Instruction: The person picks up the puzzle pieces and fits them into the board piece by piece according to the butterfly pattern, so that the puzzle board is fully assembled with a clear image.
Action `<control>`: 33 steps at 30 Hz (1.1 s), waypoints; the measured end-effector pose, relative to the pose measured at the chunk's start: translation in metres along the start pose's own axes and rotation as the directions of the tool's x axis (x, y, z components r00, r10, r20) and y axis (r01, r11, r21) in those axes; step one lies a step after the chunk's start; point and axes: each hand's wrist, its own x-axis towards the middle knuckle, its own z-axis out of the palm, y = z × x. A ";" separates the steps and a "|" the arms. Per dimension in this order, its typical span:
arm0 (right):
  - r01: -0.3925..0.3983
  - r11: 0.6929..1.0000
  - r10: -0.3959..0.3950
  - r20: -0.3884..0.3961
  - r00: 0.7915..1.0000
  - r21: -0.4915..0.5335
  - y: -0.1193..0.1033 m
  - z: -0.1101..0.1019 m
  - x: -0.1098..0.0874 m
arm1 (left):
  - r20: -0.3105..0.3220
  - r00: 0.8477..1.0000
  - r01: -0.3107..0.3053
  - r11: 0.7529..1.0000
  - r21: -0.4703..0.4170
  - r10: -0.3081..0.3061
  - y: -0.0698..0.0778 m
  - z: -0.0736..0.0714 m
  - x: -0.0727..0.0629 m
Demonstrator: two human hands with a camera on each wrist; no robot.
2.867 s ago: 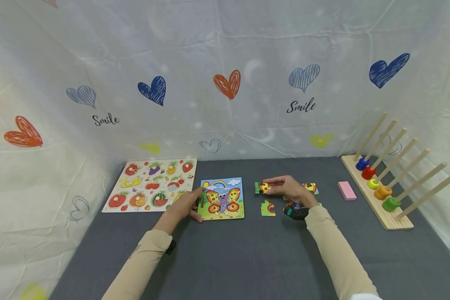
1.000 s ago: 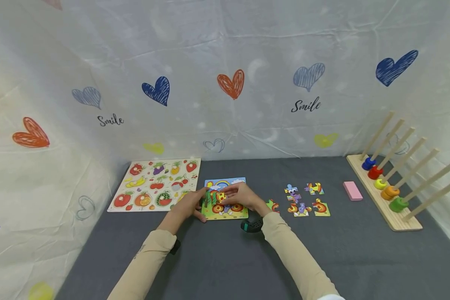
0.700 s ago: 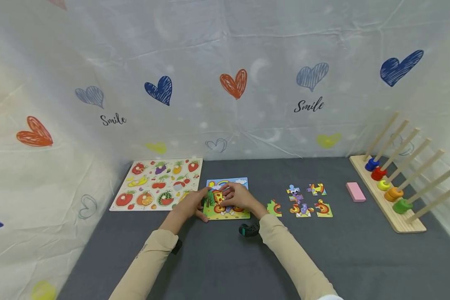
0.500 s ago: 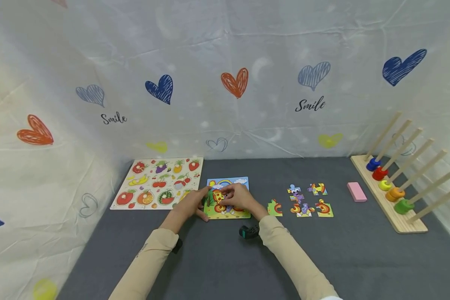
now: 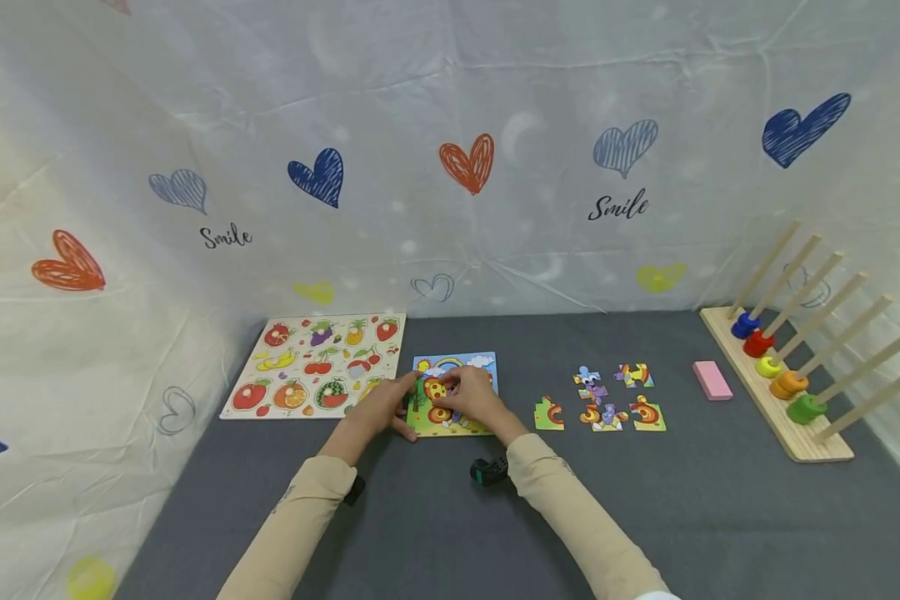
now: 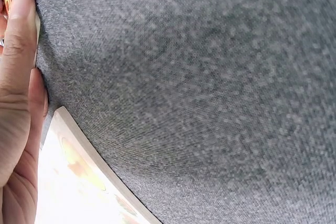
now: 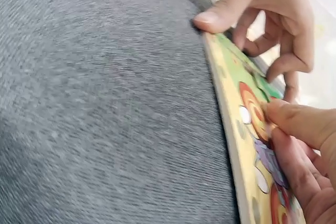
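A square butterfly puzzle board (image 5: 438,431) lies flat on the table in the head view. My left hand (image 5: 375,408) holds its left edge, with the thumb at the near corner, as the right wrist view shows. Over the board's left half, my right hand (image 5: 474,396) pinches a red, yellow and green puzzle piece (image 5: 433,390) between thumb and fingers. The piece touches or lies just above the printed picture; I cannot tell which. The left wrist view catches only part of the left hand (image 6: 16,93) beside the board's edge.
Several loose puzzle pieces (image 5: 607,418) lie right of the board. Farther right are a pink block (image 5: 712,381) and a wooden peg stand (image 5: 802,417) with coloured rings. A fruit picture board (image 5: 311,367) lies at the left, and a printed curtain (image 5: 532,225) hangs behind.
The right hand has carried the puzzle piece leftward from beside the loose pieces onto the butterfly board. In the last half second it has shifted only slightly. The left hand has stayed at the board's edge.
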 end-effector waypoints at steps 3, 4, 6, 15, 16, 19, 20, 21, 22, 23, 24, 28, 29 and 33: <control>0.005 1.000 -0.006 -0.015 1.000 -0.005 -0.002 0.001 0.001 | -0.005 1.000 0.006 1.000 0.009 -0.006 0.000 0.000 0.000; 0.008 1.000 -0.008 -0.015 1.000 -0.013 -0.002 0.001 0.001 | -0.004 1.000 0.010 1.000 0.009 -0.010 0.000 0.000 0.000; -0.002 0.999 0.001 -0.006 1.000 -0.036 -0.004 0.001 0.001 | 0.001 1.000 0.019 1.000 0.001 -0.019 0.000 0.000 0.001; -0.024 0.997 0.026 0.024 0.999 -0.074 -0.005 -0.001 0.002 | 0.013 0.999 0.032 0.999 -0.009 -0.032 0.000 0.002 0.002; -0.024 0.997 0.026 0.024 0.999 -0.075 -0.005 -0.001 0.003 | 0.013 1.000 0.024 1.000 -0.009 -0.024 -0.001 0.002 0.002; -0.025 0.997 0.026 0.019 0.999 -0.071 -0.005 -0.002 0.003 | -0.003 0.999 -0.040 0.999 0.001 0.040 -0.003 0.002 0.001; -0.028 0.997 0.029 0.018 0.999 -0.068 -0.006 -0.002 0.004 | -0.011 0.997 -0.071 0.997 0.007 0.071 -0.003 0.002 0.001; -0.033 0.997 0.034 0.018 0.999 -0.064 -0.006 -0.002 0.004 | -0.019 0.995 -0.099 0.995 0.011 0.099 -0.004 0.002 0.000; -0.040 0.997 0.041 0.020 0.999 -0.060 -0.006 -0.002 0.004 | -0.027 0.991 -0.129 0.992 0.017 0.129 -0.005 0.002 0.000; -0.045 0.997 0.047 0.021 0.999 -0.055 -0.007 -0.002 0.004 | -0.035 0.987 -0.155 0.988 0.024 0.156 -0.006 0.003 0.000; -0.054 0.997 0.055 0.025 0.998 -0.046 -0.007 -0.002 0.004 | -0.040 0.984 -0.174 0.984 0.029 0.175 -0.006 0.003 -0.001; -0.106 0.994 0.105 0.046 0.993 0.029 -0.006 -0.004 0.003 | -0.041 0.980 -0.194 0.981 0.030 0.195 -0.007 0.003 -0.002; -0.121 0.991 0.118 0.052 0.992 0.052 -0.006 -0.004 0.003 | -0.037 0.981 -0.187 0.982 0.027 0.188 -0.007 0.003 -0.002; -0.147 0.977 0.137 0.078 0.988 0.152 -0.004 -0.009 0.001 | -0.023 0.988 -0.155 0.988 0.002 0.155 -0.007 0.001 -0.003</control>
